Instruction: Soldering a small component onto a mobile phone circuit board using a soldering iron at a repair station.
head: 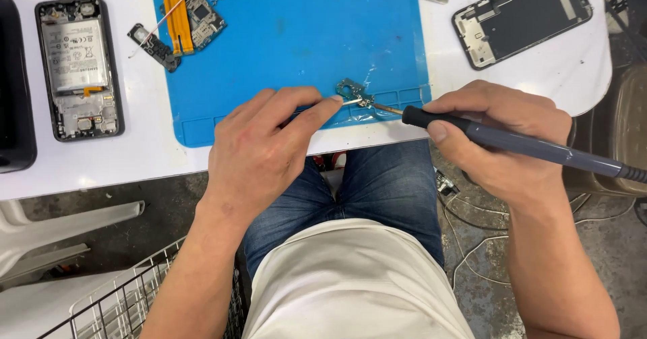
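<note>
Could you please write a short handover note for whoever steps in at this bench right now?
Left hand: fingertips pinning a small metal part on the blue mat, near its front edge.
Right hand: gripping a grey soldering iron, its tip at the part's right side.
Nearby: an opened phone on the left, a screen panel at upper right, a circuit board with orange tools at the mat's top left.
Done: phone opened, parts laid out.
Left: work on the small part is under way; whether its joint is finished cannot be seen.

Opened phone point(79, 68), perhaps screen panel point(524, 17)
</note>
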